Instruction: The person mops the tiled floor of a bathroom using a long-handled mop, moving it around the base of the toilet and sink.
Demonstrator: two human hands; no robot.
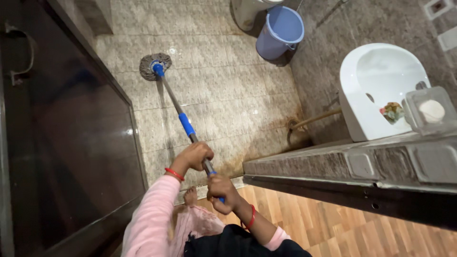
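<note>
I am watching both hands working a mop (173, 97) across the tiled bathroom floor (223, 76): the left hand (194, 156) is clamped around the metal shaft just below its blue sleeve, and the right hand (222, 189) is gripping the shaft's lower end. The grey mop head (154, 66) is resting on the tiles near the dark door (71, 143), well apart from the blue bucket (281, 31). The scrubbing stroke seems under way; the brownish stains near the white basin (376, 90), possibly rust, would call for pulling the head back that way.
</note>
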